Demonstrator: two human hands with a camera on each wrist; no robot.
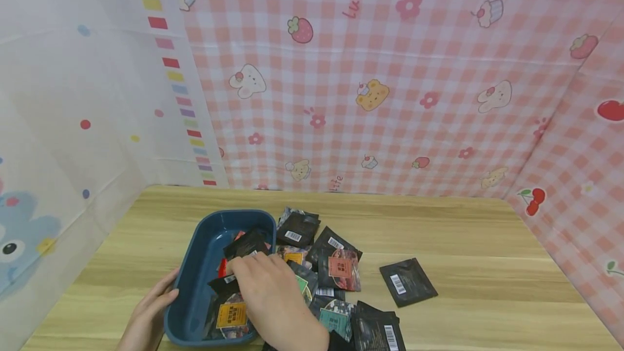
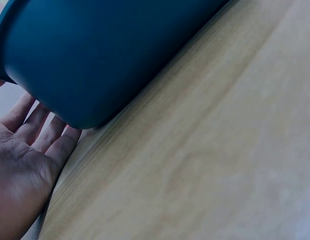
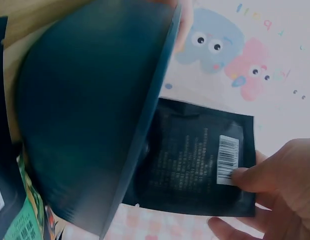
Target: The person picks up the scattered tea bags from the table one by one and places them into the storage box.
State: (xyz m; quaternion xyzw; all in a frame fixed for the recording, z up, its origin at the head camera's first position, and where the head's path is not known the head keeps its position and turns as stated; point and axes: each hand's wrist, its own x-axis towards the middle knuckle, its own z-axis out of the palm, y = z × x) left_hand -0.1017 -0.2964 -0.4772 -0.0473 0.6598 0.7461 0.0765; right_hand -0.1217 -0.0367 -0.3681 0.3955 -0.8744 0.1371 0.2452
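A blue plastic bin [image 1: 195,264] stands at the table's left, with several black packets inside. In the head view my left hand [image 1: 148,313] lies against the bin's outer left side. The left wrist view shows that hand [image 2: 24,160] with fairly straight fingers touching the bin's wall [image 2: 89,60]. Over the bin's right rim reaches my right hand [image 1: 275,297]. As the right wrist view shows, this hand [image 3: 275,190] pinches a black packet [image 3: 187,160] by its barcode end, between thumb and fingers. The packet's other end is hidden behind the bin's rim.
Beside the bin's right wall lies a loose pile of packets, among them one with a red label [image 1: 339,267] and one with a teal label [image 1: 333,318]. A single black packet [image 1: 408,282] lies apart on the wooden table [image 1: 478,264]. Patterned cloth [image 1: 341,69] hangs behind.
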